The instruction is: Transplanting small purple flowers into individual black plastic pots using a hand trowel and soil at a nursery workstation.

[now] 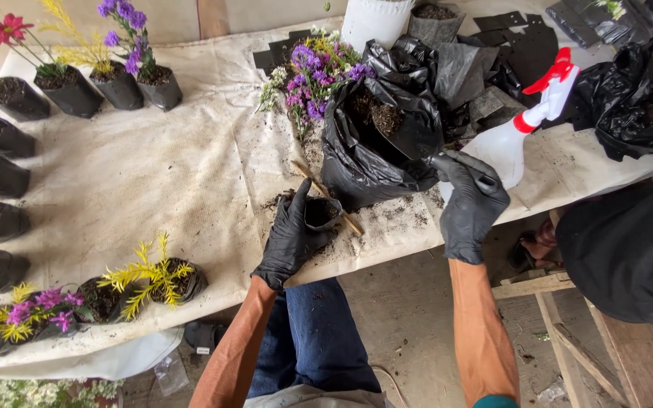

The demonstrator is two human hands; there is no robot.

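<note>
Two gloved hands work here. Your left hand (290, 240) clasps a small black grow bag (322, 212), mouth up, apparently only partly filled. Beyond your right hand (470, 205), fingers closed on its handle, the black scoop (404, 134) runs up-left, blade inside the soil sack (372, 143). Many potted flowers (77, 83) already stand finished.

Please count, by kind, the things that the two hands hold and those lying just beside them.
Gloved hands: 2, left hand and right hand
Small black grow bag: 1
Black scoop: 1
Large black soil bag: 1
Wooden stick: 1
Spray bottle: 1
Total: 7
</note>
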